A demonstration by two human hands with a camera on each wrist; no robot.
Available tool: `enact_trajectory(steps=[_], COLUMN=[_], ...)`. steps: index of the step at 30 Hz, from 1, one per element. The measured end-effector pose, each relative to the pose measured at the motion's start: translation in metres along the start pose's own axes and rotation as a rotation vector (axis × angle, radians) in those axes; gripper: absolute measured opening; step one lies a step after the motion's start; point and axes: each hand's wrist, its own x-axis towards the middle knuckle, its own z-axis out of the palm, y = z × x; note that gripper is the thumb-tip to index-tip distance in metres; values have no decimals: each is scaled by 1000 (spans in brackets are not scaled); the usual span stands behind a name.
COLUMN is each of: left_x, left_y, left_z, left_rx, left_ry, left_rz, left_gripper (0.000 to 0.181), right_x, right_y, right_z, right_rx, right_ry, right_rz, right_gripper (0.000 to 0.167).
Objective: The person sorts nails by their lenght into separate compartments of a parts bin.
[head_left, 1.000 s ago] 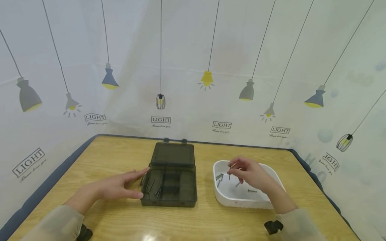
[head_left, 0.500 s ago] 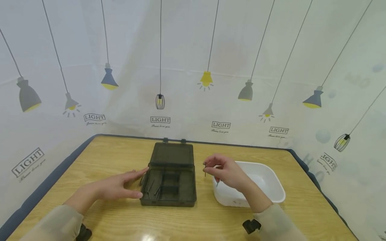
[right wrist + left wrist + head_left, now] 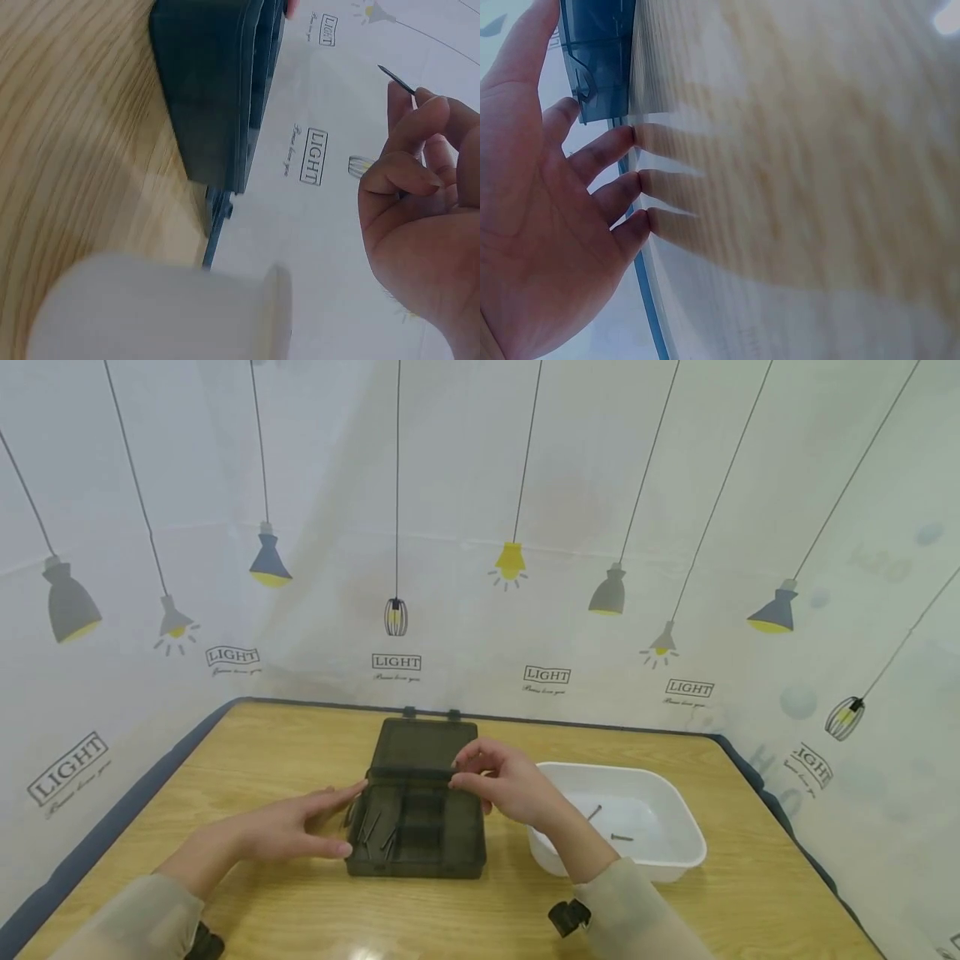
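Observation:
My right hand (image 3: 504,781) pinches a thin nail between thumb and fingertips, over the right part of an open, dark see-through plastic box (image 3: 465,862). The nail (image 3: 396,78) shows its pointed tip in the right wrist view; the fingers hide its other end. My left hand (image 3: 277,831) lies along the box's left side with fingers spread, thumb at the front left corner and index finger near the back left. In the box's left compartment lie several nails (image 3: 371,827).
A white tray (image 3: 686,862) stands right of the box, partly behind my right forearm, with nails (image 3: 622,837) in it. The box's lid (image 3: 423,745) leans back toward the far table edge. A printed cloth (image 3: 480,485) hangs behind the wooden table (image 3: 300,902).
My right hand has carried the nail left, from above the white tray across the gap to above the dark box. My left hand has stayed at the box's left side.

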Motion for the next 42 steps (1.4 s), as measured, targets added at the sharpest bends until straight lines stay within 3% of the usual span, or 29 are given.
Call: enact_trajectory(steps=[10,18,25,33,42], left_x=[0,0,1,1,1], left_y=[-2,-2,-2,0,0], left_z=[0,0,-1,-1,0], left_rx=[18,10,-2,6,7], left_ry=[8,-3,-17,-10,-6], left_rz=[2,-2,-7,3,-5], left_gripper=[92,93,92,93,93], right_x=[24,35,39,36,27], right_y=[-3,-3,-3,5,6], right_z=[36,62,80,80,61], right_rx=[-2,59,51,47,42], right_ry=[-7,-28,-50,-23,-9], right_rz=[37,73,94,85,40], right_gripper=[25,15,12,10,12])
